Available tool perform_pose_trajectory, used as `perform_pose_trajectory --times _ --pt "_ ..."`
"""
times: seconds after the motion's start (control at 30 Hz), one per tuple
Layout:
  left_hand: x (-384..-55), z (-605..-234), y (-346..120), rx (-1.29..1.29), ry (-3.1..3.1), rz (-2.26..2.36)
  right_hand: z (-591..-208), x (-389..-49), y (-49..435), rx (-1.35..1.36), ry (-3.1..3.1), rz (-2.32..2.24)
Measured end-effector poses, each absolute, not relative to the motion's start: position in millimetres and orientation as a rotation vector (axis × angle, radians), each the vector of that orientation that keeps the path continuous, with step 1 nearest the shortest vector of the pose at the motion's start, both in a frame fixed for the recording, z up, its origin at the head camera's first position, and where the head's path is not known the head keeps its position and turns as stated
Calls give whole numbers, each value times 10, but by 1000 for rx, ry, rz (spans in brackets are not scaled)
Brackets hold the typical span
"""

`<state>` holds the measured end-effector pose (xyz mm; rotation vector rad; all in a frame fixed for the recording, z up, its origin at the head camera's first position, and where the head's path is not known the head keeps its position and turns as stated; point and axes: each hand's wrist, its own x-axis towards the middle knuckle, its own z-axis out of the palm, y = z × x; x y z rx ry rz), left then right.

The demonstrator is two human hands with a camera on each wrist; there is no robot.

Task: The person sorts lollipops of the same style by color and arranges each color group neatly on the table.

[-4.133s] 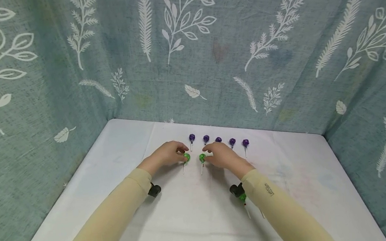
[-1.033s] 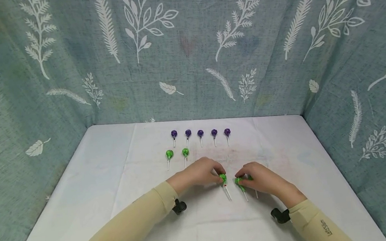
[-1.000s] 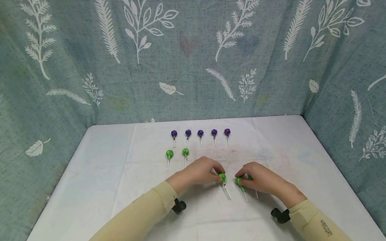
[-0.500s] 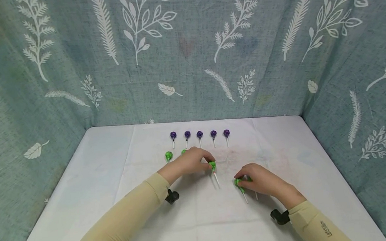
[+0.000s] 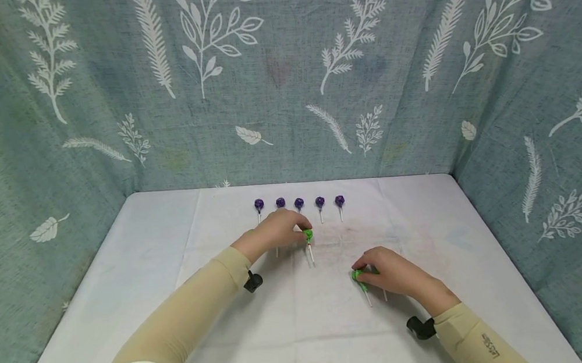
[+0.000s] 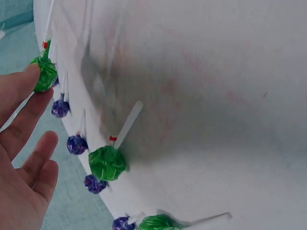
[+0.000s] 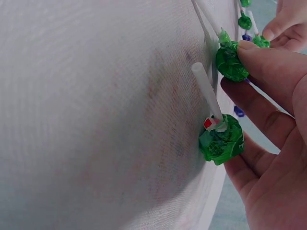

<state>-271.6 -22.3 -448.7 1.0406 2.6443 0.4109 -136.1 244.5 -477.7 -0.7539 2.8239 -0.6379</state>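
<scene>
My left hand pinches a green-wrapped lollipop by its head, just in front of a row of purple lollipops. Two other green lollipops lie by that row in the left wrist view; in the head view my left hand and arm mostly hide them. My right hand, nearer the front, has a green lollipop between thumb and index finger. Another green lollipop lies against or close to its lower fingers; whether they hold it I cannot tell.
A white-covered table bears all the lollipops. Patterned grey-green cloth hangs behind it and along both sides. Black wrist cameras sit under both wrists.
Both hands were first at the two rear green lollipops, then at a nearer group. Since then my left hand has carried one green lollipop back and leftward; my right hand stays almost still.
</scene>
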Motion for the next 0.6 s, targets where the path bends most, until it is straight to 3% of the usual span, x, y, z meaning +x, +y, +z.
perform_pose_trajectory --times 0.6 --pt "-2872 -4521 -231 1015 2695 299 -4788 -1352 2437 -723 2807 -671"
